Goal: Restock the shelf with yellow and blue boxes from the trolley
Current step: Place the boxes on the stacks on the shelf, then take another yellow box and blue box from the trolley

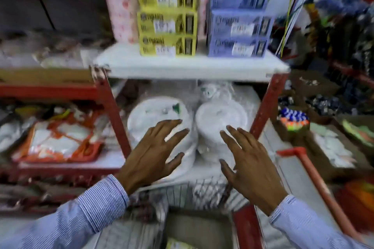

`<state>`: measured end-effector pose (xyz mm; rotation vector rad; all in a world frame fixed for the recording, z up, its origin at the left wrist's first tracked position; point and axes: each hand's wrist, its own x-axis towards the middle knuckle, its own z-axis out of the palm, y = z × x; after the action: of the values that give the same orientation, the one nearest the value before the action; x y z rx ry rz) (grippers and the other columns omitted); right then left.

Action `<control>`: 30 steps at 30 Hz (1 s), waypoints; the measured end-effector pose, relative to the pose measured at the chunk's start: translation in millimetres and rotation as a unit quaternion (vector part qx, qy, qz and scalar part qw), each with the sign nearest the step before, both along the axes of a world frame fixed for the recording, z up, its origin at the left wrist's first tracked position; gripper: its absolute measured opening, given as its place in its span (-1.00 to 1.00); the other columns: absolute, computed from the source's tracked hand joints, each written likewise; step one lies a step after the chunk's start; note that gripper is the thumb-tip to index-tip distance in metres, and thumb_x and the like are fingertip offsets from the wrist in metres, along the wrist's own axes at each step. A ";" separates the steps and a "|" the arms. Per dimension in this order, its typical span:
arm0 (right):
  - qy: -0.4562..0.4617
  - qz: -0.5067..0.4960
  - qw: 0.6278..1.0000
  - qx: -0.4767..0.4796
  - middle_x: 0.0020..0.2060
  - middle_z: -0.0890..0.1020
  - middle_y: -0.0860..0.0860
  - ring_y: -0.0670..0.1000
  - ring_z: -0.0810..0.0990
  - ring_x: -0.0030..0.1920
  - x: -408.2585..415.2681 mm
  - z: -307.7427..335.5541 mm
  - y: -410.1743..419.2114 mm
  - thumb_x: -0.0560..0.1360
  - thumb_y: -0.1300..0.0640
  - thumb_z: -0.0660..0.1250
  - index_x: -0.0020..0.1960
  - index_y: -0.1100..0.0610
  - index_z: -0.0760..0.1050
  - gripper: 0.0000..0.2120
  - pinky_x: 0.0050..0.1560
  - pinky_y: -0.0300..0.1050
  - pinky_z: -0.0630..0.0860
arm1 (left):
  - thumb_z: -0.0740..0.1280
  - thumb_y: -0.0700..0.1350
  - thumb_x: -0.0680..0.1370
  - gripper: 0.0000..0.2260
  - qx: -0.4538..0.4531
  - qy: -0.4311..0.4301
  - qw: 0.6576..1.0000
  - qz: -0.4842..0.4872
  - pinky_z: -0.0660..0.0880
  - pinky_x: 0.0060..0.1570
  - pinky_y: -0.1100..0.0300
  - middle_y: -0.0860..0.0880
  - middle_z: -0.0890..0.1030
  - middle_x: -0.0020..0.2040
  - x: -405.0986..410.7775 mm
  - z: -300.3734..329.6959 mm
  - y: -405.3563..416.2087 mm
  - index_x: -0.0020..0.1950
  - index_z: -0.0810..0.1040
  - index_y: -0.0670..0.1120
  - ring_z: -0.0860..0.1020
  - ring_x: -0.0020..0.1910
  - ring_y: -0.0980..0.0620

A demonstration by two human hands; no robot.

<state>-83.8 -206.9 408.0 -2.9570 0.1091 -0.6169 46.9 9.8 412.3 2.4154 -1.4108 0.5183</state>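
Observation:
Three yellow boxes (167, 18) stand stacked on the white shelf (190, 65), with a stack of three blue boxes (238, 20) just to their right. My left hand (155, 153) and my right hand (249, 161) hover with fingers spread below the shelf, in front of the lower level and above the wire trolley (194, 194). Neither hand holds anything. A yellowish item (178, 244) shows at the bottom of the trolley, too blurred to identify.
Wrapped stacks of white plates (220, 115) fill the level under the shelf. Red uprights (113, 111) frame the bay. Pink rolls (119, 2) stand behind the boxes. The trolley's red handle (315, 180) juts at the right. Packed goods crowd both sides.

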 end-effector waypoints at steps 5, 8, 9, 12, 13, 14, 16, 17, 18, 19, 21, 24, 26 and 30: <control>0.148 -0.019 0.987 0.060 0.37 0.45 0.14 0.22 0.40 0.35 -27.6 -113.3 1.5 0.36 0.07 0.44 0.39 0.14 0.37 -0.37 0.26 0.17 0.47 | 0.32 0.02 0.46 -0.52 0.077 0.127 0.989 -0.008 0.43 0.22 -0.02 -0.12 0.45 0.37 -36.5 -118.6 7.5 0.36 0.40 -0.05 0.41 0.32 -0.12; 0.232 -0.025 0.970 0.068 0.23 0.56 0.15 0.22 0.51 0.20 -42.3 -185.2 7.9 0.27 0.06 0.47 0.28 0.16 0.46 -0.40 0.12 0.12 0.55 | 0.34 0.00 0.43 -0.55 0.123 0.183 0.975 -0.017 0.49 0.13 0.00 -0.15 0.51 0.29 -58.9 -194.1 12.0 0.29 0.46 -0.09 0.45 0.23 -0.15; 0.264 -0.023 0.962 0.071 0.22 0.56 0.16 0.22 0.51 0.19 -44.3 -208.8 8.8 0.28 0.05 0.45 0.27 0.16 0.46 -0.42 0.13 0.10 0.53 | 0.41 -0.01 0.40 -0.51 0.142 0.195 0.970 -0.021 0.54 0.09 -0.01 -0.15 0.53 0.28 -63.5 -218.0 12.3 0.29 0.46 -0.09 0.42 0.23 -0.14; 0.371 -0.006 0.922 0.109 0.34 0.45 0.20 0.26 0.39 0.34 -52.0 -280.7 14.6 0.40 0.06 0.37 0.40 0.19 0.34 -0.39 0.29 0.12 0.43 | 0.58 -0.06 0.27 -0.38 0.200 0.246 0.948 -0.013 0.60 0.00 -0.11 -0.20 0.59 0.23 -77.1 -293.6 15.0 0.28 0.49 -0.13 0.51 0.22 -0.21; 0.411 0.001 0.905 0.108 0.37 0.41 0.19 0.25 0.35 0.37 -54.0 -306.4 17.6 0.44 0.06 0.35 0.44 0.18 0.29 -0.39 0.32 0.12 0.38 | 0.59 -0.09 0.26 -0.36 0.220 0.269 0.937 -0.009 0.58 0.02 -0.17 -0.23 0.58 0.24 -80.3 -319.3 14.7 0.29 0.49 -0.15 0.54 0.20 -0.25; 0.439 0.007 0.893 0.104 0.39 0.39 0.18 0.24 0.34 0.37 -52.8 -323.9 19.9 0.47 0.06 0.34 0.45 0.18 0.25 -0.39 0.34 0.12 0.36 | 0.58 -0.13 0.28 -0.35 0.235 0.291 0.927 -0.009 0.54 0.08 -0.22 -0.26 0.55 0.27 -80.5 -337.2 12.7 0.33 0.46 -0.17 0.53 0.21 -0.30; 0.488 0.012 0.867 0.098 0.36 0.42 0.16 0.21 0.36 0.35 -51.7 -357.8 25.6 0.47 0.06 0.36 0.43 0.16 0.28 -0.42 0.31 0.13 0.39 | 0.49 -0.19 0.37 -0.35 0.262 0.333 0.906 0.001 0.42 0.25 -0.23 -0.26 0.42 0.40 -80.5 -368.6 8.2 0.42 0.35 -0.17 0.42 0.33 -0.30; 0.508 0.015 0.855 0.100 0.34 0.45 0.15 0.20 0.38 0.33 -51.2 -371.3 28.8 0.46 0.05 0.39 0.40 0.15 0.31 -0.44 0.28 0.12 0.42 | 0.45 -0.19 0.40 -0.35 0.286 0.345 0.894 0.012 0.38 0.30 -0.17 -0.22 0.37 0.44 -79.0 -381.9 4.8 0.45 0.29 -0.15 0.36 0.38 -0.25; 0.529 0.019 0.843 0.098 0.31 0.47 0.15 0.19 0.41 0.30 -52.2 -386.9 32.3 0.45 0.04 0.41 0.37 0.15 0.34 -0.45 0.24 0.09 0.46 | 0.42 -0.20 0.42 -0.35 0.313 0.349 0.883 0.023 0.36 0.31 -0.13 -0.19 0.35 0.46 -78.6 -396.7 1.3 0.46 0.26 -0.14 0.34 0.39 -0.21; 0.542 0.019 0.835 0.096 0.28 0.50 0.14 0.18 0.44 0.28 -52.4 -400.0 33.9 0.43 0.04 0.44 0.35 0.14 0.37 -0.45 0.20 0.07 0.49 | 0.41 -0.20 0.41 -0.36 0.330 0.347 0.877 0.028 0.38 0.30 -0.10 -0.17 0.36 0.45 -76.8 -407.4 -2.7 0.46 0.27 -0.13 0.35 0.38 -0.19; 0.557 0.024 0.825 0.093 0.21 0.54 0.14 0.17 0.50 0.20 -56.2 -422.8 37.6 0.38 0.02 0.47 0.29 0.12 0.41 -0.46 0.13 0.05 0.53 | 0.43 -0.19 0.37 -0.37 0.355 0.332 0.874 0.015 0.42 0.26 -0.09 -0.14 0.43 0.40 -75.0 -428.1 -8.6 0.41 0.32 -0.13 0.40 0.34 -0.17; 0.559 0.033 0.823 0.096 0.15 0.59 0.16 0.18 0.56 0.13 -60.9 -436.4 39.6 0.37 0.05 0.49 0.20 0.12 0.47 -0.55 0.07 0.01 0.55 | 0.45 -0.22 0.33 -0.43 0.374 0.313 0.873 -0.001 0.48 0.18 -0.07 -0.14 0.52 0.30 -72.6 -444.9 -9.2 0.32 0.40 -0.13 0.48 0.26 -0.17; 0.562 0.033 0.819 0.109 0.13 0.62 0.14 0.17 0.59 0.11 -61.9 -455.4 41.7 0.36 0.08 0.49 0.18 0.11 0.50 -0.57 0.07 -0.01 0.55 | 0.45 -0.26 0.32 -0.45 0.382 0.318 0.868 -0.016 0.49 0.18 -0.07 -0.16 0.55 0.26 -69.7 -465.6 -7.8 0.29 0.43 -0.15 0.50 0.23 -0.19; 0.559 0.033 0.818 0.128 0.08 0.63 0.13 0.16 0.63 0.03 -60.7 -460.6 40.9 0.32 0.03 0.52 0.12 0.07 0.54 -0.60 0.01 -0.05 0.57 | 0.39 -0.36 0.34 -0.53 0.359 0.349 0.866 -0.008 0.49 0.16 -0.08 -0.18 0.57 0.20 -67.8 -472.7 -7.1 0.24 0.47 -0.17 0.52 0.17 -0.19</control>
<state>-144.5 -166.0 -52.6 -2.5909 0.1622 1.1026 -20.8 2.7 -60.4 2.6359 -1.3969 -0.9883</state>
